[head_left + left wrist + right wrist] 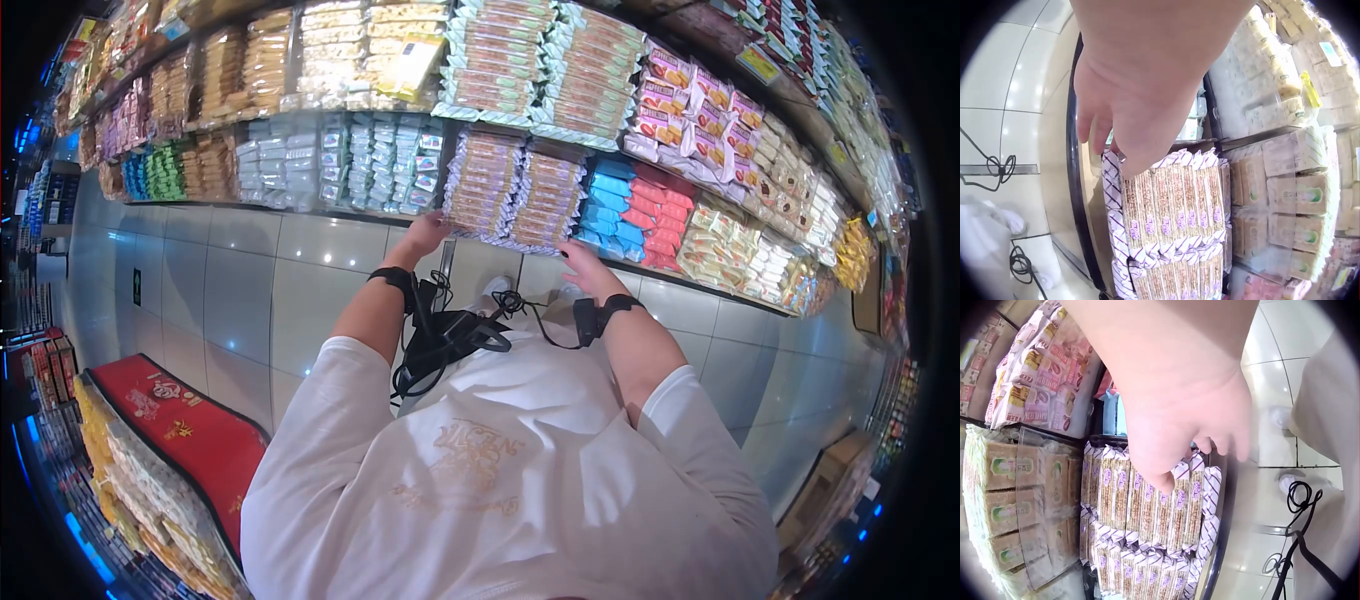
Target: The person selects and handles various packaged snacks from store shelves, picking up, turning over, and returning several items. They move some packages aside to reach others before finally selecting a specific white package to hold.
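In the head view, two side-by-side rows of purple-and-white wrapped snack bars (pixel 515 190) sit on the lower shelf, with one of my hands at each front corner. My left hand (pixel 428 232) is at the left corner. Its thumb overlaps the first snack bars (pixel 1169 200) in the left wrist view, while the other fingers point down beside the shelf's front edge. At the right corner is my right hand (pixel 585 268). The right wrist view shows its thumb over the bar tops (pixel 1147 506) and its loosely bent fingers toward the front edge.
Blue packets (pixel 607 205) and red packets (pixel 657 222) adjoin on the right; pale blue-green packets (pixel 380 165) lie on the left. Green-and-white trimmed bars (pixel 590 75) fill the tier above. Black cables (pixel 510 305) hang before the person's body. A red-covered stand (pixel 185 420) is lower left.
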### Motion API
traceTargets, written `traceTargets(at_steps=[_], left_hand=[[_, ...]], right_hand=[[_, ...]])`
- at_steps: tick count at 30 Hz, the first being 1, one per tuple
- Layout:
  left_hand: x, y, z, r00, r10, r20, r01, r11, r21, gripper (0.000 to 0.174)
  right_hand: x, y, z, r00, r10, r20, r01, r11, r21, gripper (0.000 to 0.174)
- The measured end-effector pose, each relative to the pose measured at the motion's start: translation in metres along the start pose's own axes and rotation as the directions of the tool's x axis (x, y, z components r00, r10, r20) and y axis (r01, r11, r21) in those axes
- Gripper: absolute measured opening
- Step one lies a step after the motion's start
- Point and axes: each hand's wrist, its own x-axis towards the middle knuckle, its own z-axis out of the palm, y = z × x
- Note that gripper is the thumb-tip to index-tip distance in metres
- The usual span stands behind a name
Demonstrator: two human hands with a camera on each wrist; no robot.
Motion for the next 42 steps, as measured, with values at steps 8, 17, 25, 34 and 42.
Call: traceTargets(at_steps=[8,17,25,34,42], left_hand=[[0.009,-0.002,0.008,0.988,0.059,-0.141,-0.017,0.958,0.287,0.041],[0.006,0.002,0.006,0.981,0.081,-0.178,-0.029,0.96,0.28,0.04],[0.004,0.003,0.01,0.969,0.109,-0.22,-0.067,0.979,0.193,0.028],[0.009,0.007,0.006,0.972,0.108,-0.21,-0.03,0.938,0.344,0.029],[0.013,0.017,-0.009,0.992,0.129,0.006,-0.123,0.928,0.351,0.049]], right_hand=[[-0.002,0.007,0.003,0.997,-0.001,-0.075,0.0,1.0,-0.019,0.077],[-0.005,0.005,0.009,0.999,-0.018,-0.035,0.017,1.0,-0.023,0.075],[-0.001,0.005,0.016,0.998,-0.006,-0.055,0.004,1.0,-0.024,0.069],[-0.021,-0.011,0.027,0.999,-0.021,-0.033,0.014,0.982,-0.19,0.08],[-0.007,-0.005,0.015,0.994,-0.056,-0.096,0.055,0.998,-0.012,0.094]])
